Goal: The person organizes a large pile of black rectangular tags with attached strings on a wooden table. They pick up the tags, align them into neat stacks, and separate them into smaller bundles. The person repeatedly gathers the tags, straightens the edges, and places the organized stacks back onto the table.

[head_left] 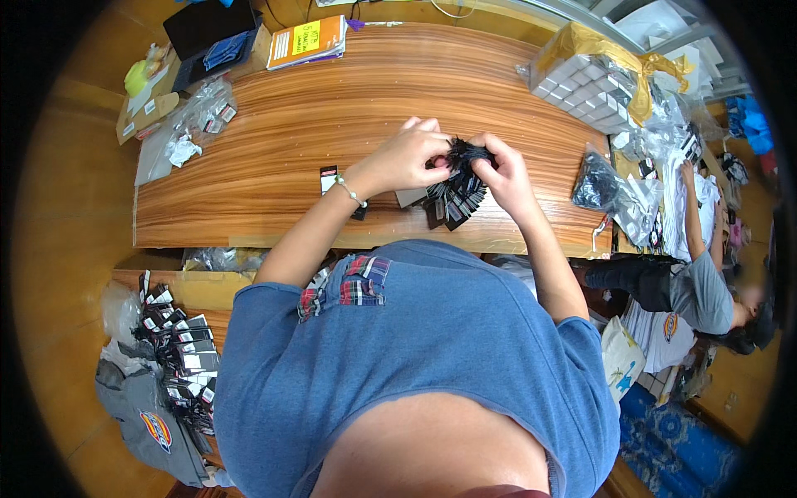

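A thick bunch of black hang tags (455,202) fans out just above the wooden table (274,149). Its black strings (466,153) are gathered at the top. My right hand (508,173) is closed around the gathered strings from the right. From the left, my left hand (413,156) pinches at the same strings, its fingertips partly hidden. Under the left wrist lies a black and white tag (329,178), and another dark tag (359,213) shows beside the forearm.
At the far left are an orange notebook (307,43), a laptop (217,54) and clear plastic bags (203,112). A taped stack of small white boxes (581,87) stands far right, with a bag of black items (596,178) nearer. More tags (187,353) lie lower left. A co-worker (701,286) handles white garments at right.
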`<action>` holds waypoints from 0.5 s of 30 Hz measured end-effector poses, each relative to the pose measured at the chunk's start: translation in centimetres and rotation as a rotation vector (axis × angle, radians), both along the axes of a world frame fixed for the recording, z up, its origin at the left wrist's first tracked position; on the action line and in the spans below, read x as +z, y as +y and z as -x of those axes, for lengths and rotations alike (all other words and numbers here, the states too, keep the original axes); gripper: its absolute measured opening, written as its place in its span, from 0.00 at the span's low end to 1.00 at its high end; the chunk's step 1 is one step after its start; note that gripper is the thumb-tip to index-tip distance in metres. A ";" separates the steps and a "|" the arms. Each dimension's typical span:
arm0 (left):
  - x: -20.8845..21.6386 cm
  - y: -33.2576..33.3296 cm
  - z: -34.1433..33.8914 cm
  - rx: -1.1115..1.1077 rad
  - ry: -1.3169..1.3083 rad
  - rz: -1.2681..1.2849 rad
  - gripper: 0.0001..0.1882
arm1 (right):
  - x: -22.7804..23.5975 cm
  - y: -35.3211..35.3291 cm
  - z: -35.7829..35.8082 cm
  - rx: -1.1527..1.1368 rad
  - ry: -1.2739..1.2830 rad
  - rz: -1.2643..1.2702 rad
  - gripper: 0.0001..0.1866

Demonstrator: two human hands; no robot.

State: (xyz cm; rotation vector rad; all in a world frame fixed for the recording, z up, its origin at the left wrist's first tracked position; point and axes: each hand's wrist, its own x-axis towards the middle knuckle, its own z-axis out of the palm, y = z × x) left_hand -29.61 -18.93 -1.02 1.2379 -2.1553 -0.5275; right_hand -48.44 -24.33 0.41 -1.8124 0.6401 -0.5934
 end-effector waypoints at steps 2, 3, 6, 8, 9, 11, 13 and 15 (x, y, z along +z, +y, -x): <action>-0.1 -0.2 0.0 0.008 0.026 0.032 0.09 | 0.1 -0.1 -0.1 0.055 -0.023 0.149 0.09; 0.1 -0.3 -0.1 0.010 0.003 0.073 0.09 | 0.2 -0.2 -0.1 0.082 -0.033 0.222 0.10; 0.6 -0.5 -0.8 -0.002 -0.071 0.148 0.09 | 0.3 -0.3 0.2 0.133 -0.035 0.130 0.14; 0.5 -0.7 -1.2 -0.032 -0.125 0.147 0.10 | -0.3 -0.2 0.3 0.042 -0.046 0.042 0.16; 0.4 -0.7 -1.3 -0.043 -0.124 0.149 0.10 | -0.5 -0.1 0.1 -0.036 -0.095 0.014 0.16; 0.3 -0.6 -1.4 -0.060 -0.128 0.148 0.12 | -1.0 -0.2 -0.3 -0.149 -0.208 -0.126 0.10; -0.9 -1.0 -1.6 -0.123 0.130 -0.052 0.13 | -1.6 -0.4 -0.3 -0.171 -0.280 -0.312 0.05; -2.2 -0.8 -1.2 -0.144 0.505 -0.267 0.15 | -2.0 -0.3 -0.4 -0.161 -0.391 -0.463 0.05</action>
